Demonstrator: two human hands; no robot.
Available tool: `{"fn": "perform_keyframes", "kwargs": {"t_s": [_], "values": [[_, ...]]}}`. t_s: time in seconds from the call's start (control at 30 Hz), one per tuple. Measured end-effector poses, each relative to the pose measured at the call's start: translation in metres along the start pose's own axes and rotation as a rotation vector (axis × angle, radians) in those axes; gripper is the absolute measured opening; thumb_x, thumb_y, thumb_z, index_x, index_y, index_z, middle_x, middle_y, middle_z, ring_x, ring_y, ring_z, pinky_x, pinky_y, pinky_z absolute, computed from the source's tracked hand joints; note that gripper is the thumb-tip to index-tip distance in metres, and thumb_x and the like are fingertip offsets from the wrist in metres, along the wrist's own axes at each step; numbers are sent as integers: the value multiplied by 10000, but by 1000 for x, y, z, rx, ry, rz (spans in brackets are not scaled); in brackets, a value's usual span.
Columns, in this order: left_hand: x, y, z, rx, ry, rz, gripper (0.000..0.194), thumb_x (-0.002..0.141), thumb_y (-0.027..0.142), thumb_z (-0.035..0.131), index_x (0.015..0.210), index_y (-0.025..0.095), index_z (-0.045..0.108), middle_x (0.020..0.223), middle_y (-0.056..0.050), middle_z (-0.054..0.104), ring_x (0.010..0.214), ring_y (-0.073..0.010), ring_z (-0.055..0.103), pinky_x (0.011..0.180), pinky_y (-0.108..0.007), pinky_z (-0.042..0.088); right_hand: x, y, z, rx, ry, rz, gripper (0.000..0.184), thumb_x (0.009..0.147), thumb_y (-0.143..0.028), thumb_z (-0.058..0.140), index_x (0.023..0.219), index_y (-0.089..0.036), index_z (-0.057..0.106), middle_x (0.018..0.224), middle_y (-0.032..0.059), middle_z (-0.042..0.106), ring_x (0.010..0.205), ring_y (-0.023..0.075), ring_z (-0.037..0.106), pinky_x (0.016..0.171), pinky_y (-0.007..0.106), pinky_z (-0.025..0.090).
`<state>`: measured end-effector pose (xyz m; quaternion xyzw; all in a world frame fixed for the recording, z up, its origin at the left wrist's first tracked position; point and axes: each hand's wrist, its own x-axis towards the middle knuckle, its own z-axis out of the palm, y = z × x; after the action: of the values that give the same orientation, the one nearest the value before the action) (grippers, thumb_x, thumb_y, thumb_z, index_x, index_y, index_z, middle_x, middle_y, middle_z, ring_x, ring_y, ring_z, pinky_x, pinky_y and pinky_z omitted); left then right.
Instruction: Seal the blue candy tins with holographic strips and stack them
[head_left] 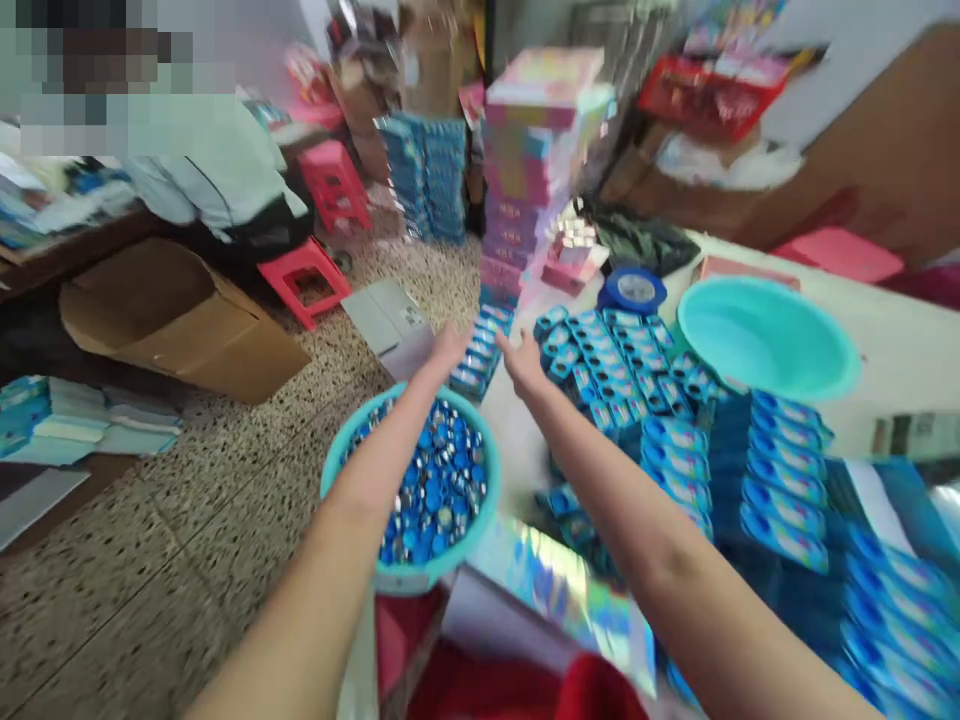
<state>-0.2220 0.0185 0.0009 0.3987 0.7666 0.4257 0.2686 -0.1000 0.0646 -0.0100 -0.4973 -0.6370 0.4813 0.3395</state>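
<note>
Both my arms reach forward to a row of small blue boxes (478,358) at the left edge of the white table. My left hand (451,345) is at the row's left side and my right hand (523,362) at its right side, so the row sits between them. Motion blurs the fingers, but they look closed in against the boxes. Beneath my left forearm is a turquoise basin (489,500) full of shiny blue-and-silver round pieces (442,470). Many small blue boxes with dark round openings (600,360) lie to the right of my right hand.
Pink and purple boxes (517,190) are stacked high behind my hands. A second turquoise basin (772,340), blue tape (636,288) and stacked blue packs (787,480) are on the right. At left, a person in a light top (202,150) sits near a cardboard box (172,310) and red stools (307,280).
</note>
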Motion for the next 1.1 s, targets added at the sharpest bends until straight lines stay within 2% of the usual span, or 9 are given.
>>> {"fn": "perform_keyframes", "kwargs": {"t_s": [0.07, 0.17, 0.23, 0.33, 0.4, 0.47, 0.67, 0.87, 1.1], "values": [[-49, 15, -4, 34, -48, 89, 315, 935, 324, 456, 1166, 126, 537, 1207, -103, 605, 1094, -165, 548, 951, -313, 411, -43, -14, -42, 37, -1, 18, 510, 866, -487, 523, 1286, -199, 488, 1306, 109, 545, 1150, 210, 545, 973, 382, 459], [-148, 25, 3, 119, -338, 314, 302, 943, 384, 413, 883, 193, 639, 872, -21, 675, 818, -144, 588, 778, -275, 453, -134, -33, -118, 160, -87, -191, 350, 919, -436, 477, 1187, -240, 589, 1112, 62, 660, 999, 186, 632, 881, 365, 522], [-212, 17, 22, 219, -529, 415, 250, 929, 346, 450, 850, 199, 636, 872, -24, 677, 854, -163, 599, 794, -289, 449, -199, -31, -160, 38, -31, -242, 247, 929, -354, 491, 1086, -245, 648, 950, 39, 698, 856, 164, 665, 803, 332, 547], [-268, -6, 66, 483, -582, 492, 230, 879, 369, 548, 993, 181, 612, 1007, -77, 652, 1004, -235, 574, 929, -395, 405, -274, 3, -199, -224, 44, -244, 188, 913, -279, 524, 1034, -242, 663, 876, 35, 706, 801, 165, 672, 746, 317, 555], [-279, -18, 89, 656, -547, 451, 316, 834, 410, 607, 1036, 168, 591, 1035, -105, 626, 1024, -271, 556, 974, -465, 357, -303, 37, -208, -378, 109, -213, 171, 906, -268, 533, 1013, -231, 660, 882, 48, 707, 813, 177, 672, 745, 324, 554], [-278, -24, 98, 754, -536, 410, 347, 812, 420, 632, 1044, 166, 585, 1032, -116, 609, 1020, -285, 546, 956, -474, 349, -321, 68, -205, -480, 129, -192, 184, 914, -277, 509, 1016, -229, 654, 895, 61, 703, 819, 188, 669, 738, 333, 555], [-273, -16, 93, 642, -741, 532, 229, 888, 422, 529, 961, 234, 639, 934, -41, 649, 936, -212, 576, 814, -340, 342, -336, 124, -171, -704, 209, -217, 333, 917, -306, 473, 1205, -191, 595, 1039, 138, 618, 979, 247, 588, 829, 401, 531], [-271, -9, 104, 608, -779, 530, 248, 922, 394, 484, 867, 226, 656, 870, -9, 705, 872, -169, 597, 853, -336, 289, -330, 142, -166, -856, 218, -191, 331, 914, -334, 483, 1192, -217, 620, 1073, 135, 586, 946, 251, 545, 779, 383, 515], [-265, -8, 106, 585, -760, 478, 204, 901, 339, 516, 828, 226, 671, 882, -4, 713, 877, -169, 606, 858, -330, 305, -344, 136, -164, -970, 187, -298, 324, 924, -247, 474, 1216, -166, 590, 1177, 129, 627, 1067, 253, 527, 848, 369, 448]]}}
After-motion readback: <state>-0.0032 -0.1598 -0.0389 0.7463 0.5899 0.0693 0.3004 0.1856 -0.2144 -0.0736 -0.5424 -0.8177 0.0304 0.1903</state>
